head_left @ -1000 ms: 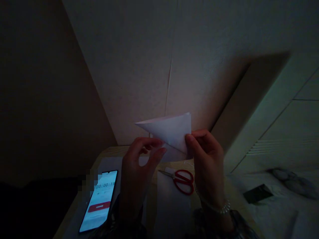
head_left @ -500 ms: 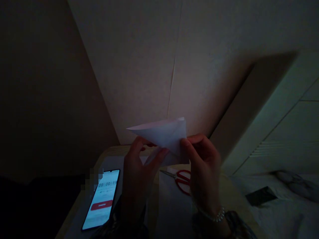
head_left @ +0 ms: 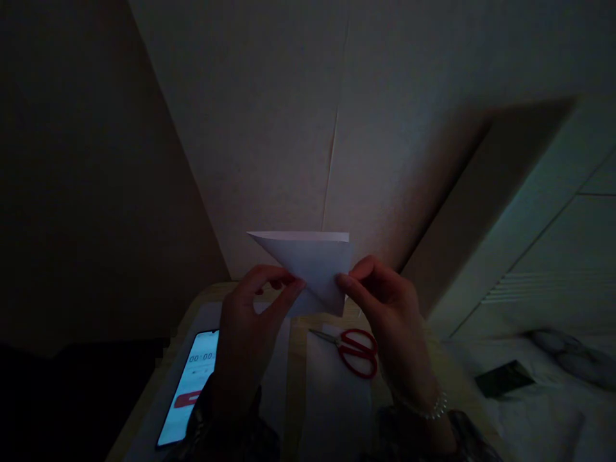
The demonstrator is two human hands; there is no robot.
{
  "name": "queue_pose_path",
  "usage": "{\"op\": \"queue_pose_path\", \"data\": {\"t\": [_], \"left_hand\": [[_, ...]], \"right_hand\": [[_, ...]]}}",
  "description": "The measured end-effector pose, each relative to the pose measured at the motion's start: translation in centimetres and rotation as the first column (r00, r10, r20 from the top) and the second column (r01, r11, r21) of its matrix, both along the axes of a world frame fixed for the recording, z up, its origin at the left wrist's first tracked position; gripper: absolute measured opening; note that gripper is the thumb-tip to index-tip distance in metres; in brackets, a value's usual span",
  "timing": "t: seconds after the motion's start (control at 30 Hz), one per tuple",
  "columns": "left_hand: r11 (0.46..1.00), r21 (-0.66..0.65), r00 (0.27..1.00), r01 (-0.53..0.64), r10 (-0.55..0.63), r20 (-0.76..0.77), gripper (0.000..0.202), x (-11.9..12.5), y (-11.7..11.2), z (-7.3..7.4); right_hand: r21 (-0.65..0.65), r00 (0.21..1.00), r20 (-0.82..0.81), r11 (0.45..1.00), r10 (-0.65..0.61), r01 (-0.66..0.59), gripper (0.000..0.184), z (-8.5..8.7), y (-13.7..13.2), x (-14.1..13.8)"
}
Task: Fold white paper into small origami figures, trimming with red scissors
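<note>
A white sheet of paper folded into a triangle (head_left: 312, 263) is held up in the air in front of the wall. My left hand (head_left: 250, 321) pinches its lower left edge between thumb and fingers. My right hand (head_left: 389, 314), with a beaded bracelet at the wrist, pinches its right lower corner. The fold's top edge is level and its point faces left.
Below the hands is a small wooden table (head_left: 293, 359) with white paper sheets (head_left: 334, 404), red-handled scissors (head_left: 353, 350) and a phone (head_left: 190, 385) showing a timer. A bed (head_left: 543, 398) with a dark flat object (head_left: 503, 378) lies to the right. The room is dim.
The folded paper has been turned so its top edge is now level, and it sits a little lower and further left. Both hands shifted left with it.
</note>
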State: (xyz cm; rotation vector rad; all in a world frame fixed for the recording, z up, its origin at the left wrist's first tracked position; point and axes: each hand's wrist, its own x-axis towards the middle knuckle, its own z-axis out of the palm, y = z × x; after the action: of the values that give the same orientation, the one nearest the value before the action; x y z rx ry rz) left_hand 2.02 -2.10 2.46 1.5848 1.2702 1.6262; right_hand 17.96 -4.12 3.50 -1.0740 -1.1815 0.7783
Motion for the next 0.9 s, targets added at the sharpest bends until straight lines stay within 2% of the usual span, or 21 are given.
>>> {"op": "queue_pose_path", "data": {"t": [0.1,0.17,0.27,0.37,0.43,0.47,0.57,0.63,0.73,0.8,0.9], "left_hand": [[0.998,0.033,0.996,-0.052,0.054,-0.064,0.008,0.4,-0.4,0.2],[0.981,0.146,0.98,-0.129,0.148,-0.134,0.01,0.6,-0.6,0.2],[0.916,0.327,0.918,-0.233,0.318,-0.236,0.008,0.8,-0.9,0.1],[0.846,0.404,0.823,-0.348,0.482,-0.299,0.014,0.7,-1.3,0.1],[0.8,0.472,0.764,-0.369,0.551,-0.337,0.016,0.6,-1.6,0.1],[0.794,0.505,0.757,-0.34,0.549,-0.354,0.012,0.7,-1.6,0.1],[0.858,0.488,0.832,-0.161,0.385,-0.401,0.01,1.1,-1.6,0.1],[0.916,0.395,0.89,-0.066,0.233,-0.391,0.017,1.6,-1.5,0.1],[0.977,0.213,0.951,0.01,0.056,-0.304,0.02,2.1,-1.5,0.3],[0.995,0.083,0.98,0.058,-0.041,-0.195,0.014,2.2,-1.5,0.5],[0.992,-0.052,0.993,0.111,-0.113,-0.028,0.006,2.3,-1.5,0.7]], "right_hand": [[0.037,0.999,-0.039,0.999,-0.017,0.018,0.024,-0.2,-0.1,-0.3],[0.06,0.997,-0.066,0.998,-0.03,0.034,0.023,-0.4,0.0,-0.5],[0.089,0.992,-0.103,0.993,-0.07,0.079,0.022,-0.7,0.2,-0.7],[0.115,0.984,-0.135,0.985,-0.114,0.13,0.02,-0.8,0.2,-0.9],[0.123,0.981,-0.149,0.982,-0.127,0.146,0.02,-0.8,0.2,-0.9],[0.125,0.979,-0.155,0.981,-0.131,0.151,0.019,-0.8,0.2,-0.9],[0.127,0.976,-0.171,0.979,-0.135,0.158,0.019,-0.8,0.1,-0.9],[0.125,0.975,-0.179,0.98,-0.128,0.152,0.02,-0.8,0.2,-0.9],[0.118,0.977,-0.188,0.985,-0.104,0.127,0.019,-0.8,0.2,-1.0],[0.109,0.977,-0.191,0.988,-0.091,0.114,0.018,-0.8,0.2,-1.1],[0.096,0.977,-0.196,0.99,-0.083,0.103,0.02,-0.6,0.1,-1.2]]}}
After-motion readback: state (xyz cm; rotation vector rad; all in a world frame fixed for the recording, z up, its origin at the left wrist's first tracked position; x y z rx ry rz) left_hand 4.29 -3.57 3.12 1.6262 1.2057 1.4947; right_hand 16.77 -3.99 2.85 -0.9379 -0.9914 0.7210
